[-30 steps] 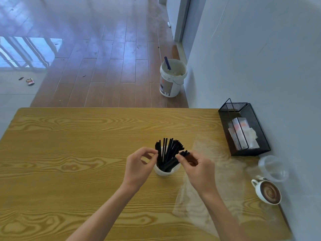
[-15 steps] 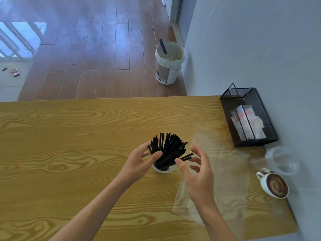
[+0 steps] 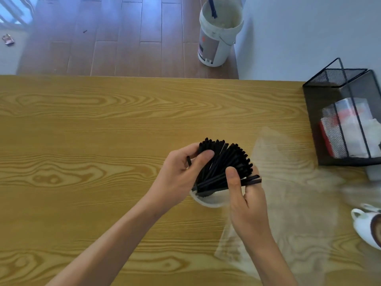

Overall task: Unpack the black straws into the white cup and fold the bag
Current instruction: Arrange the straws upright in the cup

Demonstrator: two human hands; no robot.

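Black straws [image 3: 224,164], too many to count, fan from one white cup [image 3: 208,200], both hands' fingers [image 3: 234,178] clamped on them.

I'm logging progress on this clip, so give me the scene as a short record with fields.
straws: black straws fanned out in the white cup
left hand: left hand gripping the bundle's left side
right hand: right hand pinching straws on the right side
bag: clear bag lying flat on the table, right of the cup, not yet folded
nearby: black mesh organizer; coffee cup
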